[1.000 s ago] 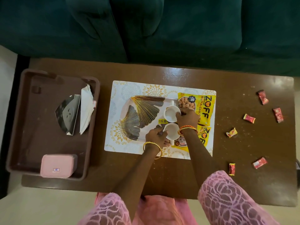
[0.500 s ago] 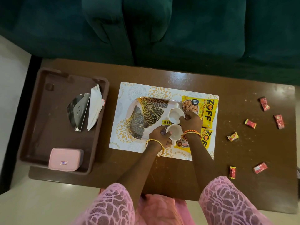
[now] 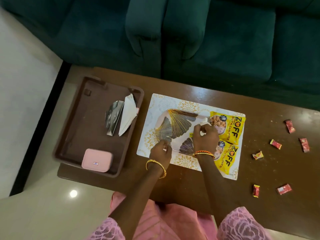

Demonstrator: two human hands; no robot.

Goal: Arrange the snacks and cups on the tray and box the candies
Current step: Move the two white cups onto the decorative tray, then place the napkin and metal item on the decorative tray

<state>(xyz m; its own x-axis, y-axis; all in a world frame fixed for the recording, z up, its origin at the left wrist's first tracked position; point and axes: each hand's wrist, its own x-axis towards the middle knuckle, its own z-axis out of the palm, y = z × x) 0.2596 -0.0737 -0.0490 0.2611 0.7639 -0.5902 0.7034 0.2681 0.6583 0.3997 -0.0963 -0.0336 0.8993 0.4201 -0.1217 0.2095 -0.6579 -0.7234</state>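
right hand lies palm-down over the right part of the patterned tray, fingers curled round a white cup of which only the rim and a sliver of wall show past the knuckles; grip on it looks closed. left hand sits at the tray's near left edge, fingers bent, something small and white showing at the fingertips; cannot tell whether it grips a second cup or only touches the tray.

just right of the right hand: two yellow snack packets, far one and near one, overlapping the tray's right end; the near one runs under the right wrist. tray and packets rest on a white-and-gold placemat.

well to the right of both hands, six red candies loose on the brown table: two far, two mid, two near. none touching.

left of the left hand, a large brown tray holding a pink box, lid shut, at its near side, and folded papers at its far side.
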